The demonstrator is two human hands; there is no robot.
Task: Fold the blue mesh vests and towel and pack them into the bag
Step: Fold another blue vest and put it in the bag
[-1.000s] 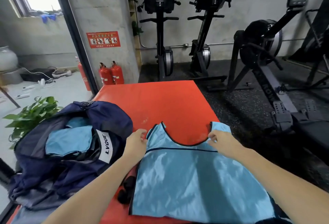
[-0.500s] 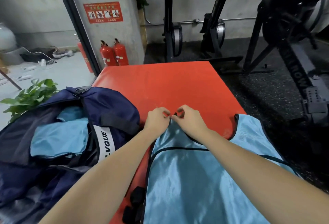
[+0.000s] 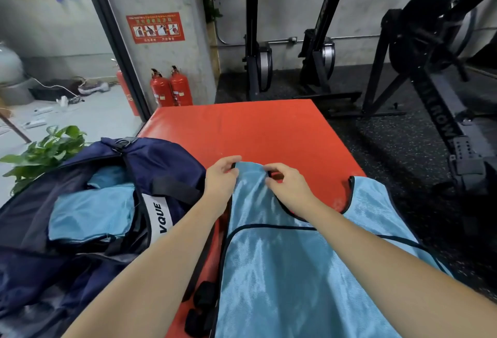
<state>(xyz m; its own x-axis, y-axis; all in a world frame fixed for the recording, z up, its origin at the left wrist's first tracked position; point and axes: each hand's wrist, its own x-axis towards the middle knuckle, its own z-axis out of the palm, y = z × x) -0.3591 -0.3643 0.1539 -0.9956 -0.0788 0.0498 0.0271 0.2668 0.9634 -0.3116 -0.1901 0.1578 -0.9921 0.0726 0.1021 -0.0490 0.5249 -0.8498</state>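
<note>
A light blue mesh vest [image 3: 290, 270] with dark trim lies flat on the red mat [image 3: 258, 130] in front of me. My left hand [image 3: 222, 176] pinches the left edge of its left shoulder strap. My right hand [image 3: 286, 185] pinches the same strap's right edge, a few centimetres away. The vest's right shoulder strap [image 3: 368, 198] lies untouched near the mat's right edge. At my left, the navy bag [image 3: 161, 160] sits open with folded blue fabric [image 3: 91, 214] inside it.
Black strap pieces [image 3: 201, 308] lie between bag and vest. A green plant [image 3: 45, 149] stands left of the bag. Two red fire extinguishers [image 3: 172, 87] stand past the mat's far edge. Black rowing machines [image 3: 430, 63] fill the dark floor to the right.
A second ago my hands held one shoulder strap each, wide apart. My right hand crossed to the left strap, and both hands now pinch it, slightly further apart than half a second ago.
</note>
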